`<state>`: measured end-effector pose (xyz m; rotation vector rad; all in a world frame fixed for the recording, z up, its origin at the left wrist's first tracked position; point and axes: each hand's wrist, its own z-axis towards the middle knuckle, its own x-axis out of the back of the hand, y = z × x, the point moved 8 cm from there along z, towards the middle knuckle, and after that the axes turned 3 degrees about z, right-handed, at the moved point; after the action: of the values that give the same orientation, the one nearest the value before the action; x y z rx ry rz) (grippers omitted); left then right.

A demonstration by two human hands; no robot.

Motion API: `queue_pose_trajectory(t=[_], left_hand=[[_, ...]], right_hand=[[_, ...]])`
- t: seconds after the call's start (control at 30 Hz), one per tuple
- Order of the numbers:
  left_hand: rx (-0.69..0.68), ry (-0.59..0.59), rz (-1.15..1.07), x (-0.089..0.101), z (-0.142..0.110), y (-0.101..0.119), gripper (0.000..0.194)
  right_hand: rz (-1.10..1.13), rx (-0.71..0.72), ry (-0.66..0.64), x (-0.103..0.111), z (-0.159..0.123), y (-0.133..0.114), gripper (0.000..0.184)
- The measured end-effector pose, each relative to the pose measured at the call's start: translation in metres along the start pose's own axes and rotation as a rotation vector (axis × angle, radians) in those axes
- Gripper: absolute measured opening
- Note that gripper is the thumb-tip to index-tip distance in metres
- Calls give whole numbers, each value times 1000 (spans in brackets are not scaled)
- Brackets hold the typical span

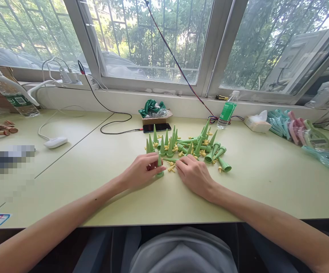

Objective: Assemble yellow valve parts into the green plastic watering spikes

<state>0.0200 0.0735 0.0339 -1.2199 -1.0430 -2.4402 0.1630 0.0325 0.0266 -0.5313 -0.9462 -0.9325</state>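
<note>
My left hand (145, 168) is closed around a green plastic watering spike (159, 163), which stands upright with its wide end down at the table. My right hand (194, 174) lies at the near edge of the pile, fingers curled down and pressed together; what they hold, if anything, is hidden. A spike's thin green tip (169, 159) pokes out to the left of those fingers. Small yellow valve pieces (171, 168) lie between my hands. Behind them several green spikes (170, 148) stand upright, and more spikes (224, 164) lie on their sides to the right among scattered yellow pieces.
A phone (156, 127) on a cable lies before a small box (156, 119) with green plastic wrap. Right of it are a water bottle (227, 110), a tissue pack (257, 123) and bagged pastel items (295, 127). A white mouse-shaped device (55, 142) sits on the left.
</note>
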Motion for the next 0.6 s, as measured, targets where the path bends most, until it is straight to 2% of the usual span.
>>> queue_pose_trajectory(t=[0.33,0.6], left_hand=[[5,-5,-13,0,0,-1,22],[2,13,72,2,0,-3,30]], right_hand=[[108,150,15,-1,0,-12,21],[219,146,-27,-6,2,-9,22]])
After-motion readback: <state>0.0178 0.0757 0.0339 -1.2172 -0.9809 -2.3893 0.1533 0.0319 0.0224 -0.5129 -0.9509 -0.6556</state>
